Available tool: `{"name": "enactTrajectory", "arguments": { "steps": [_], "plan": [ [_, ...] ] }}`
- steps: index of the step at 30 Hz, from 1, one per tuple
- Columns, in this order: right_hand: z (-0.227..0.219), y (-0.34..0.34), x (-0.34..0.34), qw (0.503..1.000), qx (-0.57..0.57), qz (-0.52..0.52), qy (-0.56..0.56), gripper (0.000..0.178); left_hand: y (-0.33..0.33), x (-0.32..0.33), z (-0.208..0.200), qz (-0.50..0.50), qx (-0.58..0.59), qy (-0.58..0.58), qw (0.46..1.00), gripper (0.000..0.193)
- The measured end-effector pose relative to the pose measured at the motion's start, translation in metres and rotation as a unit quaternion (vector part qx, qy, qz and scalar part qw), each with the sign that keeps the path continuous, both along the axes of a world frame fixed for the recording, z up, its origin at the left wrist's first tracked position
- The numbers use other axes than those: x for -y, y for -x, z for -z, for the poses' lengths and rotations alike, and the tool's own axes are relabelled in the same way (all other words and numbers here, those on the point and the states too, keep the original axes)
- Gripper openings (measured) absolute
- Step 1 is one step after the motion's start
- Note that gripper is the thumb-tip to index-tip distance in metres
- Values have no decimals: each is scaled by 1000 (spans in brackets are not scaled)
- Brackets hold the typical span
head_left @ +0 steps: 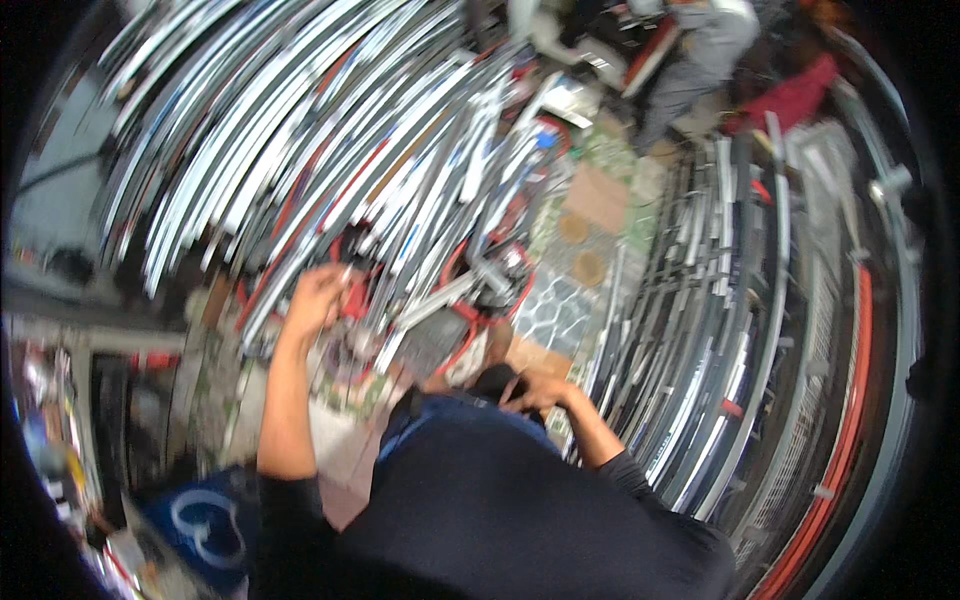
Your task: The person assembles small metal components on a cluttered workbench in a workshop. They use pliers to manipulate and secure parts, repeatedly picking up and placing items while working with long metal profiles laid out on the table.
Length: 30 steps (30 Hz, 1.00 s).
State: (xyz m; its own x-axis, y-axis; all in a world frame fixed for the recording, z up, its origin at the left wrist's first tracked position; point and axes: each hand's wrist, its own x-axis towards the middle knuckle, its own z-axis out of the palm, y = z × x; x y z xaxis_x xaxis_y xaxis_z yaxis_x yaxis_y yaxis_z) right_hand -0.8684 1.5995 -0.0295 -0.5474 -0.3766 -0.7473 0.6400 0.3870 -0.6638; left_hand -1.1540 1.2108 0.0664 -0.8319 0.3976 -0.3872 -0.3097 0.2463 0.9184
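Observation:
My left hand (320, 300) is raised in front of me on the left, its fingers drawn together. Something small and pale may show at the fingertips, too blurred to name. Just beyond it is a red thing (354, 300) among the ends of long metal profiles (400, 240). Close to my waist, my right hand (541, 390) has its fingers bent in beside a dark, rounded shape (496, 382). What those fingers hold, if anything, cannot be made out.
Long profiles (250, 150) lie bundled at the left and far side; more bars (700, 330) stand racked at right. A red-rimmed container (520, 290) holds metal pieces. Patterned tiles (560, 310) cover the floor. Another person's grey-trousered leg (690, 85) shows at far right.

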Motion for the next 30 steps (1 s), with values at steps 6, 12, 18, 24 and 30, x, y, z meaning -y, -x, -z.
{"name": "enactTrajectory", "arguments": {
  "steps": [6, 12, 18, 24, 30],
  "plan": [
    [13, 4, -35, 999, -10, 25, 44, 25, 5, -41, -9, 7, 68, -47, 997, 26],
    [38, -5, -62, 979, 48, 183, 81, 34, 18, -97, 1, 29, 93, -75, 992, 25],
    [32, 39, -64, 902, -156, 393, 85, 59, 0, -168, 15, 67, 151, -88, 982, 25],
    [-17, 133, -69, 863, -126, 336, 356, 57, -12, -223, 7, 67, 156, -79, 982, 25],
    [-27, 202, -78, 756, -60, 437, 484, 38, -2, -254, -3, 92, 158, -81, 980, 25]
  ]
}}
